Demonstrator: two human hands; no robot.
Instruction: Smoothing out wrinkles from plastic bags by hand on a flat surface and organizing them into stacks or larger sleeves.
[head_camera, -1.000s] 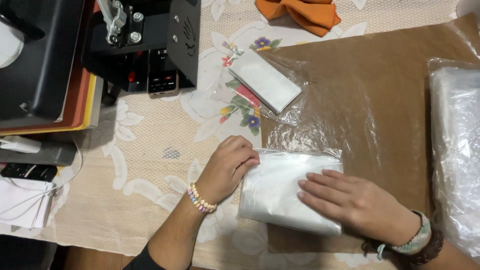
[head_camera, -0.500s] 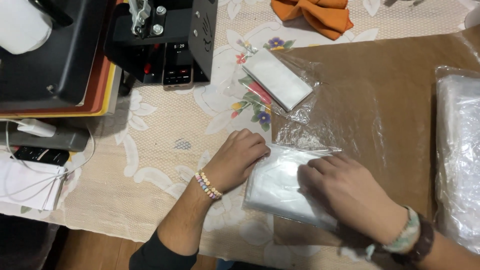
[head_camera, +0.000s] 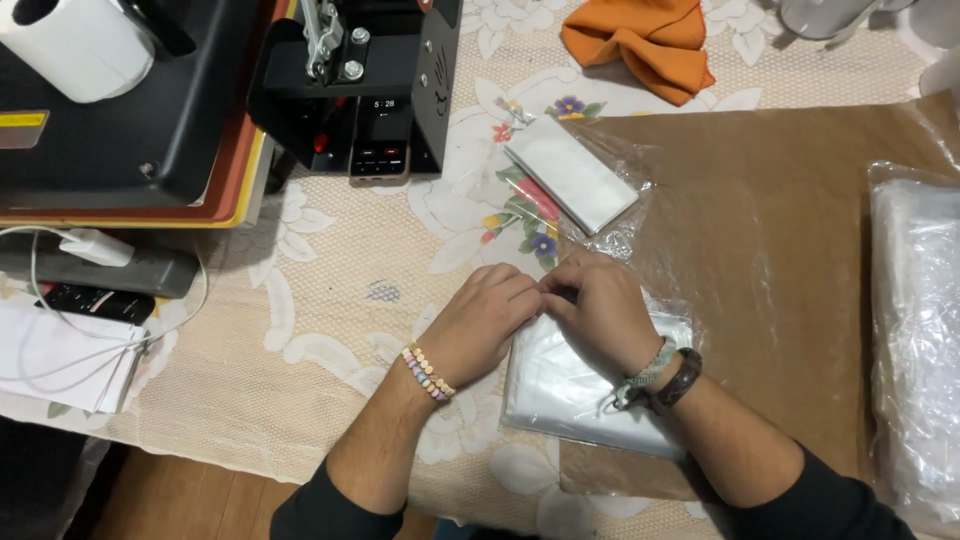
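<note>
Here we had our left hand (head_camera: 480, 320) and right hand (head_camera: 595, 305) pinched together on the top edge of the clear plastic packet (head_camera: 580, 385), probably to pin its flap flat. The packet lay half on the brown paper sheet (head_camera: 780, 230), half on the floral tablecloth (head_camera: 330, 300). Another wrapped white packet (head_camera: 572, 172) waited near the heat press (head_camera: 350, 80).

Flowered cream tablecloth (head_camera: 330, 300), brown paper (head_camera: 780, 250), orange cloth (head_camera: 640, 45) (plain), clear-wrapped white packet (head_camera: 570, 385).
</note>
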